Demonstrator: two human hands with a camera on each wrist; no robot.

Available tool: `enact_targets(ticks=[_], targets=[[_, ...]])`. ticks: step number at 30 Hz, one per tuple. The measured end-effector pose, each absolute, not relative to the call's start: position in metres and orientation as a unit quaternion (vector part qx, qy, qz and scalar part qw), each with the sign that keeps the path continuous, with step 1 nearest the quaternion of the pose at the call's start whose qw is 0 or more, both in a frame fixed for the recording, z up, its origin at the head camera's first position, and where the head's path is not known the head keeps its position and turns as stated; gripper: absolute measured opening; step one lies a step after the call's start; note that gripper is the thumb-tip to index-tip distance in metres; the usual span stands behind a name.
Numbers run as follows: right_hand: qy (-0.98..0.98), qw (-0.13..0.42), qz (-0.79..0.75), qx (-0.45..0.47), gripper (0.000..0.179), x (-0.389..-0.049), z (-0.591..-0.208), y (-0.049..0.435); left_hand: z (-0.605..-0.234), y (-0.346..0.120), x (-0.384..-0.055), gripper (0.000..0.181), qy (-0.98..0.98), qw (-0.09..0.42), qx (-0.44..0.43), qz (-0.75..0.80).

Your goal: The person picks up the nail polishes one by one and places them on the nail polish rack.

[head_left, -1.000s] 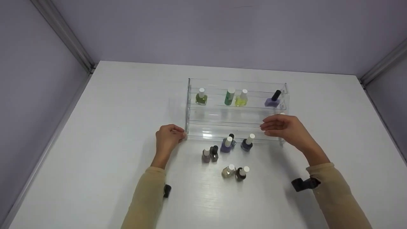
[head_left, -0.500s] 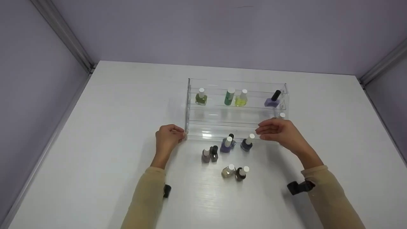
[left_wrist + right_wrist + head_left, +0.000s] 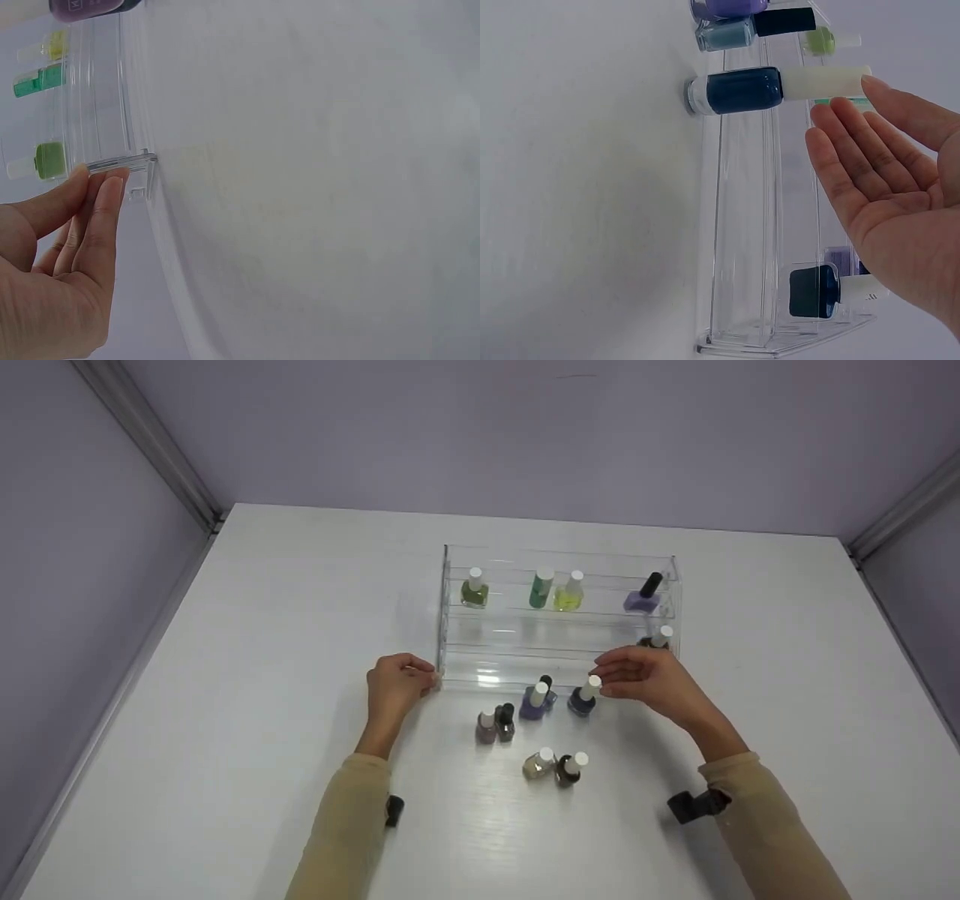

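Observation:
A clear acrylic tiered rack [image 3: 480, 667] stands on the white table. At its front left corner, my left hand [image 3: 397, 682] pinches the side panel between thumb and fingers, as the left wrist view shows. My right hand [image 3: 645, 682] is beside a dark blue nail polish bottle [image 3: 742, 90] with a white cap, upright in front of the rack. Its fingers are spread apart from the thumb, the thumb tip right at the cap [image 3: 825, 82], and nothing is held. On the rack's right, partly covered by that hand in the head view, is a dark nail polish bottle [image 3: 812, 291].
The upper tier bears green [image 3: 474, 593], teal-green [image 3: 540, 589], yellow [image 3: 568, 598] and lilac [image 3: 642, 600] bottles. Before the rack stand a purple bottle [image 3: 533, 703], a greyish bottle [image 3: 487, 727], a black-capped bottle [image 3: 505, 727], a cream bottle [image 3: 536, 766] and a dark bottle [image 3: 567, 771].
My right hand has moved left and toward me, from the rack's right end to the dark blue bottle, uncovering the dark bottle on the rack. The left hand stays in place.

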State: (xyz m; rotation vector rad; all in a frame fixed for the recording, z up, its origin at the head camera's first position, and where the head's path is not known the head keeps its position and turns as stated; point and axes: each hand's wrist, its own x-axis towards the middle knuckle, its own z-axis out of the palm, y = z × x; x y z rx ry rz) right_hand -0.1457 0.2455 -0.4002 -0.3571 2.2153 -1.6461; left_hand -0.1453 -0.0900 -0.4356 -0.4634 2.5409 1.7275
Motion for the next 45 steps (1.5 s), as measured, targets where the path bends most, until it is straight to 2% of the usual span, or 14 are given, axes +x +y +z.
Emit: enact_targets(ticks=[31, 45], targets=[[0.8, 0.155, -0.565, -0.127, 0.04, -0.1461, -0.406, 0.2357, -0.4347, -0.0914, -0.1461, 0.004, 0.826, 0.019, -0.15, 0.544], [0.804, 0.164, -0.559, -0.119, 0.04, -0.1455, -0.4052, 0.2359, -0.4352, -0.0928, -0.1441, 0.005, 0.816, 0.019, -0.143, 0.56]])
